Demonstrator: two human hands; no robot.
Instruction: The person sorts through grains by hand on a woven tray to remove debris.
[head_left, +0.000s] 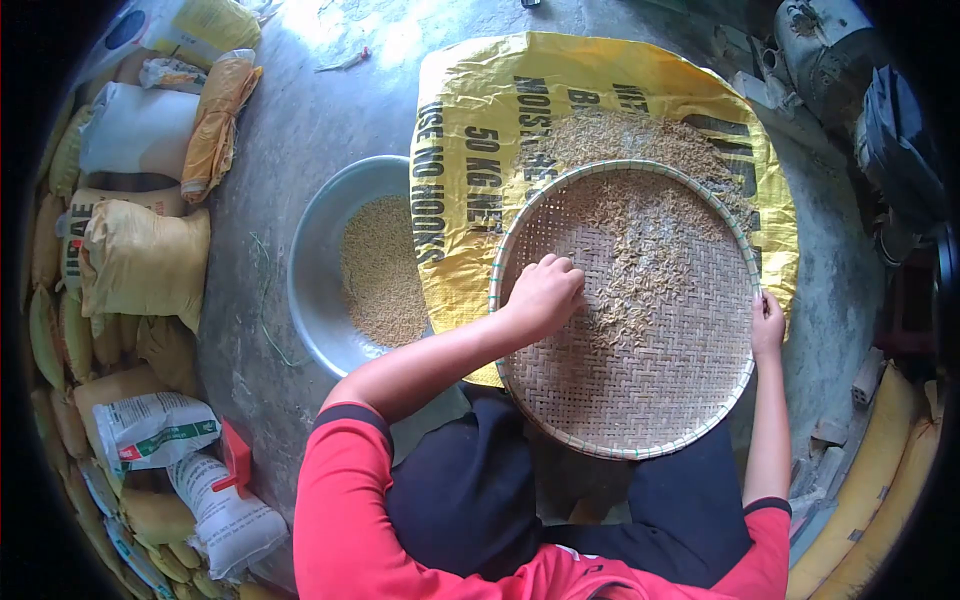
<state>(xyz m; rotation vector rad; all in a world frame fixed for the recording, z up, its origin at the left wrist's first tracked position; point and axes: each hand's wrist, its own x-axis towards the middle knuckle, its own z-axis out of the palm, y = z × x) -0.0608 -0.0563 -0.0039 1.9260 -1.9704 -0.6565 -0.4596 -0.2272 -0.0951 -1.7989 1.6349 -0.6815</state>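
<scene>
A round woven bamboo winnowing tray [670, 390] with a pale bound rim rests tilted over my knees. Unhusked grain and chaff [640, 255] lie scattered across its middle and far side. My right hand [768, 325] grips the rim on the right. Over the tray's left part is my left hand [545, 295], its fingers curled closed; whatever they hold, if anything, is hidden. Beneath the tray's far edge, a yellow printed sack [465, 130] is spread on the floor, with a heap of husks and grain [620, 140] on it.
A grey metal basin [312, 300] of grain [380, 275] stands to the left, partly overlapped by the yellow sack. Filled sacks [150, 260] line the left side, with a red scoop [235, 460] among them. Long yellow sacks [860, 480] lie at the lower right.
</scene>
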